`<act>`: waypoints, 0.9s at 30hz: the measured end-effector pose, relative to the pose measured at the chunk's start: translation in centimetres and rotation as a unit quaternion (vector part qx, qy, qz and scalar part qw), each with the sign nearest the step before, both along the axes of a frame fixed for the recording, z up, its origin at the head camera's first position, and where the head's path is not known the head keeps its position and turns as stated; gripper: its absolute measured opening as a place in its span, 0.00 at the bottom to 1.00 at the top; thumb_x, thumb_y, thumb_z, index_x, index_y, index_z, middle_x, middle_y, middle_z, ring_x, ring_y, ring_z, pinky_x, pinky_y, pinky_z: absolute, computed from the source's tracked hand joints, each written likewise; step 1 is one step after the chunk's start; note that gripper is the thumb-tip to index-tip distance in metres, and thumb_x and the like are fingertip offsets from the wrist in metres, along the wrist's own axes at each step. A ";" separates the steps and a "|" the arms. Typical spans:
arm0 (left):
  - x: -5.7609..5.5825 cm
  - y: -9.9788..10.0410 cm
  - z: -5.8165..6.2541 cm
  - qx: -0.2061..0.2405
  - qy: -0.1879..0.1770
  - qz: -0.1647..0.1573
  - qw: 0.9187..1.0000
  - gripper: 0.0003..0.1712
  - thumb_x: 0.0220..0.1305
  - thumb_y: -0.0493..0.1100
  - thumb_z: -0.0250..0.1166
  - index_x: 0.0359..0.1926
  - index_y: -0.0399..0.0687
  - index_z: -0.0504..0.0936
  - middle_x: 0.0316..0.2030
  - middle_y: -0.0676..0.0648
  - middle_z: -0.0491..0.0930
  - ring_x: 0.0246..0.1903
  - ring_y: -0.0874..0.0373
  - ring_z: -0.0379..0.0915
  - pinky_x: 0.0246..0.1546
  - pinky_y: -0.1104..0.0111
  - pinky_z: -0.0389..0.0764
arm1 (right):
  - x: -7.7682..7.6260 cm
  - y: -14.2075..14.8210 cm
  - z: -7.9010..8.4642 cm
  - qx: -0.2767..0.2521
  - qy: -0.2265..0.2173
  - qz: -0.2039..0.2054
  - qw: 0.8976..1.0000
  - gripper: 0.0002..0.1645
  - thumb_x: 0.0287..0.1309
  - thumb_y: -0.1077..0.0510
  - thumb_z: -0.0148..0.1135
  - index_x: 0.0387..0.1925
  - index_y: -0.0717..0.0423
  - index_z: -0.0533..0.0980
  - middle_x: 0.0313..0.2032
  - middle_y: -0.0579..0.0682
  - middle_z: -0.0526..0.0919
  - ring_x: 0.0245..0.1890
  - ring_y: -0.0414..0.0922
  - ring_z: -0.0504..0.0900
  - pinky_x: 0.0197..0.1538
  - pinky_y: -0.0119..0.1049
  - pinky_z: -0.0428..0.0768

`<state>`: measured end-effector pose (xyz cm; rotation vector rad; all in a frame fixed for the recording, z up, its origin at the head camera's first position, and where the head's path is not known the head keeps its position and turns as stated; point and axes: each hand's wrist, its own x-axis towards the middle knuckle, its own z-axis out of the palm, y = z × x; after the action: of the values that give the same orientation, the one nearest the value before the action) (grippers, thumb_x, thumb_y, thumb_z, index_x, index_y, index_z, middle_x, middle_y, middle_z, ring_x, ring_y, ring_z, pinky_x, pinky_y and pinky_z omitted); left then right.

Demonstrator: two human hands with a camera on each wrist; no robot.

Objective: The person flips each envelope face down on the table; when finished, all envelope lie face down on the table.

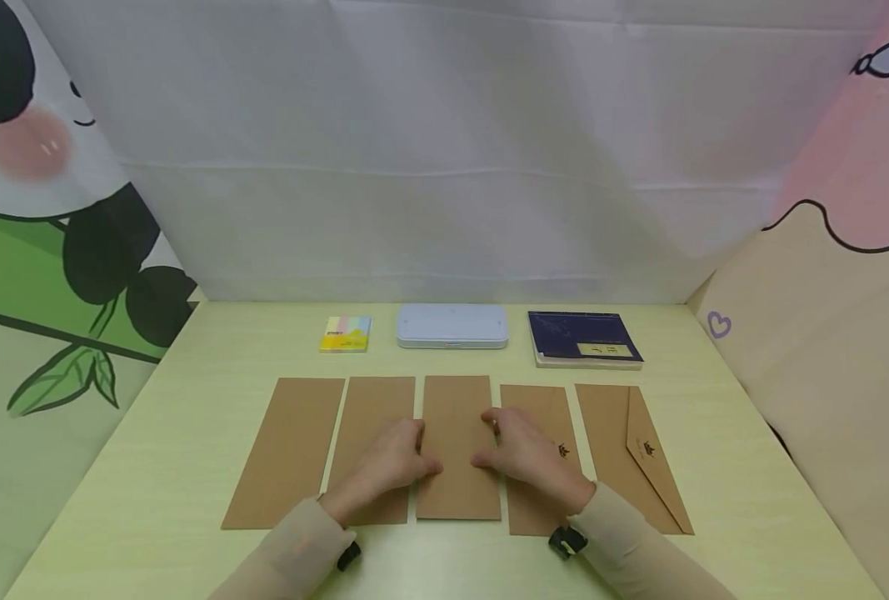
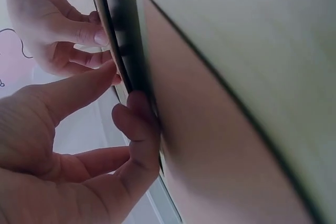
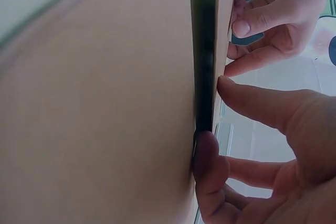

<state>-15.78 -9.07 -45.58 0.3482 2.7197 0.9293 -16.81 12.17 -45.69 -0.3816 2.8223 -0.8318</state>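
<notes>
Several brown paper envelopes lie in a row across the table. My left hand [image 1: 387,458] and right hand [image 1: 526,457] grip the middle envelope [image 1: 456,442] by its two long sides, thumbs on its upper face. In the left wrist view, fingers curl at the edge below the thumb, and a dark gap shows under the envelope. The right wrist view gives the same pinch from the other side. Under my left forearm lies the second envelope [image 1: 377,404]; my right hand partly covers the fourth envelope [image 1: 537,404], which bears a small crown print.
At the row's left end is a plain envelope [image 1: 287,450]; at its right end, an envelope with a pointed flap [image 1: 609,450]. Behind them sit a sticky-note pack [image 1: 346,334], a pale blue case [image 1: 452,325] and a dark blue book [image 1: 582,335]. White cloth [image 1: 444,167] hangs behind the table.
</notes>
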 end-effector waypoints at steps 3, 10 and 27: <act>0.0 0.3 0.1 -0.019 0.000 -0.001 1.000 0.19 0.46 0.45 0.76 0.26 0.40 0.73 0.20 0.48 0.69 0.20 0.55 0.65 0.20 0.66 0.68 | 0.0 0.0 -0.1 0.006 0.006 0.001 1.000 0.39 0.42 0.49 0.77 0.54 0.64 0.75 0.40 0.52 0.78 0.41 0.48 0.74 0.45 0.45 0.73; 0.0 0.9 0.3 -0.042 -0.004 0.013 0.999 0.22 0.46 0.46 0.77 0.29 0.39 0.73 0.25 0.46 0.68 0.25 0.53 0.65 0.24 0.65 0.69 | -0.1 0.0 0.0 0.012 0.002 0.000 1.000 0.39 0.41 0.49 0.77 0.53 0.64 0.75 0.40 0.53 0.78 0.41 0.49 0.74 0.45 0.45 0.73; -0.1 0.7 0.0 -0.024 0.009 0.019 0.999 0.21 0.45 0.46 0.76 0.23 0.41 0.72 0.24 0.46 0.68 0.24 0.53 0.64 0.23 0.65 0.68 | 0.1 0.1 -0.1 -0.003 0.008 -0.004 1.000 0.37 0.41 0.52 0.77 0.53 0.63 0.75 0.42 0.53 0.77 0.41 0.48 0.73 0.45 0.45 0.73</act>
<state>-15.84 -8.41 -45.58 0.2985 2.7686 0.8728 -16.71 12.28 -45.82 -0.3805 2.8372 -0.8437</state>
